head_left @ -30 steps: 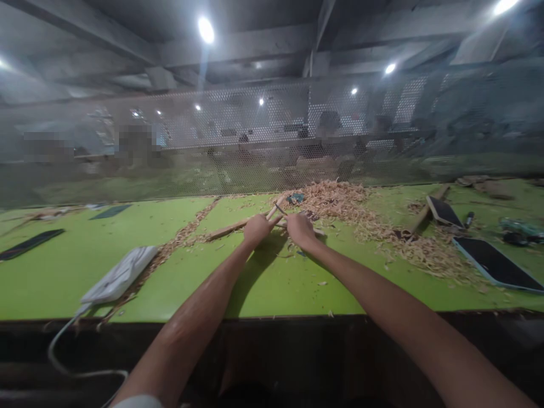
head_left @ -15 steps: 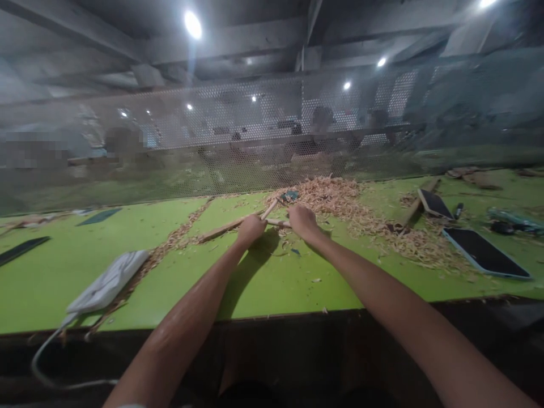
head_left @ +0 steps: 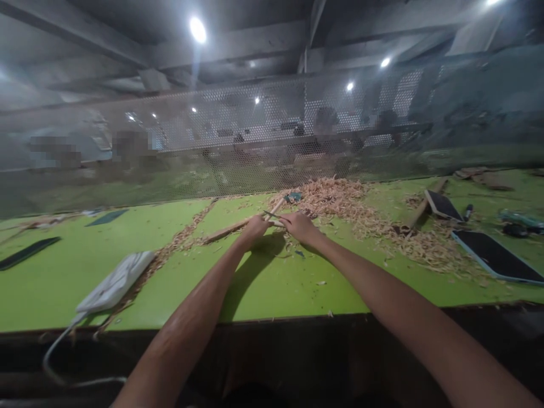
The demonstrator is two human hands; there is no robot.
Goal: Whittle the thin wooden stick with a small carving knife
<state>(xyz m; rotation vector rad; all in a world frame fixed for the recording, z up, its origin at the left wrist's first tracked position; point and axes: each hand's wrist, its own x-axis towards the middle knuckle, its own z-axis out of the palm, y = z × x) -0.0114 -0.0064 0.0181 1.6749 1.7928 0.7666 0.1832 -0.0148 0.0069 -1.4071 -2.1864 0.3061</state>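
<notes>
My left hand (head_left: 256, 228) is closed around a thin pale wooden stick (head_left: 279, 205), which slants up and away from the fingers. My right hand (head_left: 301, 227) grips a small knife (head_left: 272, 215); its dark narrow blade points left and crosses the stick close to my left fingers. A second short pale piece shows low between the hands, but I cannot tell which hand it belongs to. Beside my left hand, a longer wooden strip (head_left: 225, 232) lies on the green tabletop (head_left: 272, 289). Beyond my hands is a heap of curled wood shavings (head_left: 334, 198).
A white power strip (head_left: 117, 283) with a cord lies at left, near a dark phone-like slab (head_left: 29, 253). On the right are a blue-edged phone (head_left: 499, 256), another phone (head_left: 443, 205) and a wooden bar (head_left: 423, 208). A perforated screen (head_left: 255, 153) stands along the back.
The knife's dark blade now shows across the stick, where earlier it was not visible. My right hand has turned slightly, staying close to the left. The whole view has shifted a little.
</notes>
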